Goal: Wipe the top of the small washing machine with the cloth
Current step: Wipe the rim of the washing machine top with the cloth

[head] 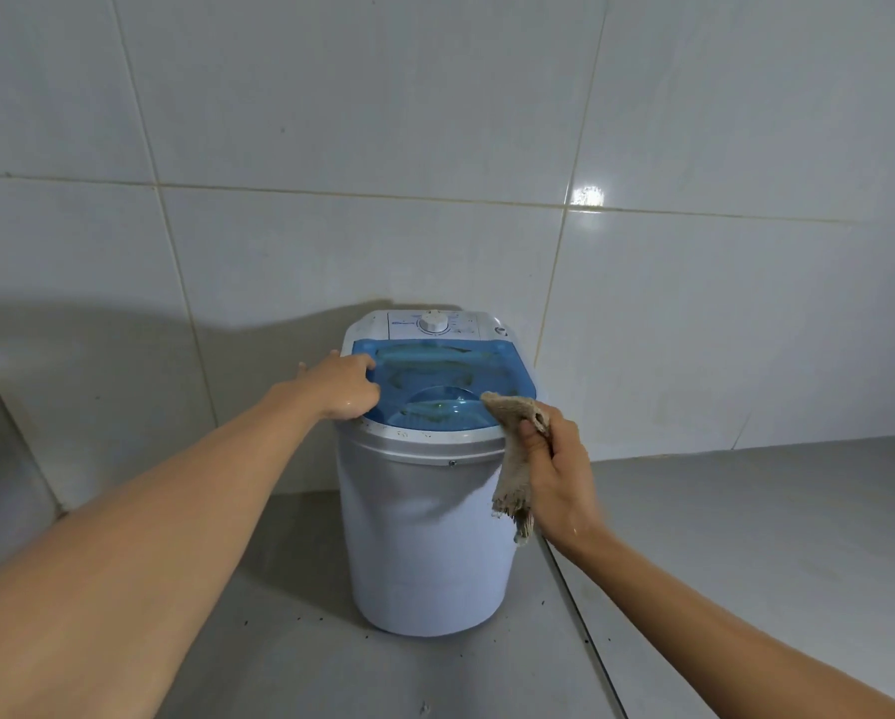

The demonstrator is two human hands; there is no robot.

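— Right grip (559, 474) is closed round the cloth (515, 459), near right of the washing machine (424, 537); my left hand (344, 386) rests open on the lid's left edge.

— How will it handle?

— Cloth's limp and light; I'd guess the blue lid (445, 376) is slick. Only the far dial (433, 322) obstructs wiping.

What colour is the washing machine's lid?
The lid is translucent blue, seen in the head view.
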